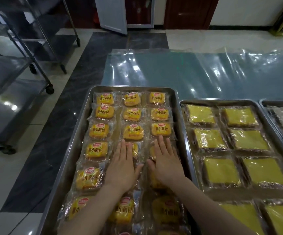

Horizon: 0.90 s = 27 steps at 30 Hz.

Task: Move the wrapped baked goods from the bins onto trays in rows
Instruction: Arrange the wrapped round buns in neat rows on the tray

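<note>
A metal tray (79,126) on the floor holds several wrapped small buns (132,114) with orange labels, laid in three columns. My left hand (123,164) lies flat, fingers straight, on a bun in the middle column. My right hand (165,161) lies flat beside it on a bun in the right column. Both palms press down and partly hide the packets beneath. A second tray (186,119) to the right carries several wrapped yellow square cakes (210,139) in two columns.
A third tray (264,103) with grey wrapped goods shows at the far right edge. A clear plastic sheet (196,72) covers the floor beyond the trays. A wheeled steel rack (35,53) stands at the left. Doors line the far wall.
</note>
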Each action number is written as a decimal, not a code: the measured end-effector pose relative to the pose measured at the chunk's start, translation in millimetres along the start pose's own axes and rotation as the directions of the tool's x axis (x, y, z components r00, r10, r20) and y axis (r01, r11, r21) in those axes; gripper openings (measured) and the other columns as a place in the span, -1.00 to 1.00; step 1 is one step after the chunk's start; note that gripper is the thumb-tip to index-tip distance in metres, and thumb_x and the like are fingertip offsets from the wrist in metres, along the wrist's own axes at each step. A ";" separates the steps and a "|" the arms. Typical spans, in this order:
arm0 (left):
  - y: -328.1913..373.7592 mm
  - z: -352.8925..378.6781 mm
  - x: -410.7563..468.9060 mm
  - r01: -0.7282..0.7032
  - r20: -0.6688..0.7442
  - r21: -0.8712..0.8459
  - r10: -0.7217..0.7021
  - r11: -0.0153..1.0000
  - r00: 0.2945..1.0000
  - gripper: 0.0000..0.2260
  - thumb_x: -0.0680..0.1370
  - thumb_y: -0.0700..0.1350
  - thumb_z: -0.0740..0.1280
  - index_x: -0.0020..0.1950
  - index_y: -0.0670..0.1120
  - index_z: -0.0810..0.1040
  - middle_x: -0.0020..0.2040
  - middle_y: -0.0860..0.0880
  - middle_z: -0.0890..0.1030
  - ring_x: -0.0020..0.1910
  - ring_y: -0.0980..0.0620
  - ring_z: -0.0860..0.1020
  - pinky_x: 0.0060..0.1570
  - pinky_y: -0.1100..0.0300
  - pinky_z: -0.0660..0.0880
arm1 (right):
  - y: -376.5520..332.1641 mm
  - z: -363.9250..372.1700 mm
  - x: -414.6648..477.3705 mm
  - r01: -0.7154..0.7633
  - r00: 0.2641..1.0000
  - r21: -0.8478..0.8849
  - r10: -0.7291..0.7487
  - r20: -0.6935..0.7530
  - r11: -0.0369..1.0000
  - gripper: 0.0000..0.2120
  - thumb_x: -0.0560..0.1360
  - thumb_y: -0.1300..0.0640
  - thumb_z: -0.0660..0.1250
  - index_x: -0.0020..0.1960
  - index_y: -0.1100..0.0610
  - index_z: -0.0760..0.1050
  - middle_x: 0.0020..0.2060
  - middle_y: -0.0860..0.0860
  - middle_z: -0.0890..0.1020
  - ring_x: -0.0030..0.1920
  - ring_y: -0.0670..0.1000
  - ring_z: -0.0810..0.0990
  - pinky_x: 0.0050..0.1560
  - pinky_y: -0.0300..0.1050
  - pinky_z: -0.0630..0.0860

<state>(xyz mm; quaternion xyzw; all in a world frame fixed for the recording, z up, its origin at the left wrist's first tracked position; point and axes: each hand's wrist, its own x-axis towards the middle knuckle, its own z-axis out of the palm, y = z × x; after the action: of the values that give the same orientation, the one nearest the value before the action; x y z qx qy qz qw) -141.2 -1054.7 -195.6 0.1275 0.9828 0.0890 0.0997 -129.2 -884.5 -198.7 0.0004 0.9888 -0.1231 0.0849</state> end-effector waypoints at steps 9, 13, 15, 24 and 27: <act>3.6 -26.7 53.1 -0.029 -0.127 -0.001 0.028 1.000 0.991 -0.39 0.57 0.23 -0.10 0.52 0.03 -0.24 0.50 -0.04 -0.31 0.45 0.00 -0.34 0.34 0.06 -0.26 | 10.4 -37.2 69.6 0.030 0.994 -0.008 -0.031 -0.109 1.000 -0.40 0.62 -0.12 -0.06 0.56 0.08 -0.17 0.54 0.04 -0.20 0.50 0.08 -0.31 0.44 0.06 -0.22; 6.3 -34.7 108.1 -0.089 -0.085 0.030 0.092 0.996 0.992 -0.44 0.56 0.22 -0.10 0.49 0.15 -0.25 0.50 -0.01 -0.31 0.45 -0.04 -0.35 0.34 -0.01 -0.31 | 18.5 -43.9 115.5 0.070 0.996 -0.026 -0.071 -0.057 0.997 -0.45 0.64 -0.05 -0.04 0.56 0.07 -0.12 0.55 0.06 -0.16 0.52 0.13 -0.25 0.47 0.12 -0.16; 7.2 -34.0 134.1 -0.122 -0.048 0.043 0.124 0.992 0.991 -0.44 0.55 0.26 -0.12 0.51 0.17 -0.21 0.51 0.01 -0.29 0.46 -0.06 -0.34 0.38 -0.01 -0.30 | 21.7 -42.5 129.7 0.090 0.995 -0.030 -0.091 -0.026 0.995 -0.46 0.64 -0.06 -0.04 0.56 0.02 -0.10 0.55 0.03 -0.17 0.52 0.14 -0.25 0.46 0.15 -0.19; -8.3 -14.7 143.5 -0.054 -0.052 0.111 0.060 0.992 0.997 -0.30 0.44 0.38 -0.32 0.53 0.12 -0.11 0.53 -0.05 -0.24 0.48 -0.11 -0.30 0.37 -0.06 -0.29 | 23.5 -29.6 139.7 0.070 0.994 -0.062 -0.075 -0.080 0.996 -0.46 0.63 -0.11 -0.08 0.55 0.02 -0.08 0.55 0.00 -0.16 0.51 0.09 -0.29 0.46 0.17 -0.22; -5.9 -19.9 150.7 -0.053 -0.107 0.070 0.060 0.996 0.992 -0.32 0.47 0.35 -0.28 0.53 0.08 -0.16 0.50 -0.06 -0.29 0.47 -0.05 -0.31 0.39 0.03 -0.30 | 18.7 -37.1 158.4 0.090 0.986 -0.063 -0.098 -0.135 0.994 -0.46 0.62 -0.09 -0.07 0.55 -0.01 -0.11 0.54 -0.02 -0.20 0.49 0.08 -0.33 0.44 0.16 -0.25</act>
<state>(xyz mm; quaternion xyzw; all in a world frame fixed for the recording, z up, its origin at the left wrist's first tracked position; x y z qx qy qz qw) -289.7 -1022.9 -203.8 0.1535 0.9852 0.0656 0.0388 -291.2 -860.5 -194.5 -0.0402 0.9943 -0.0987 0.0103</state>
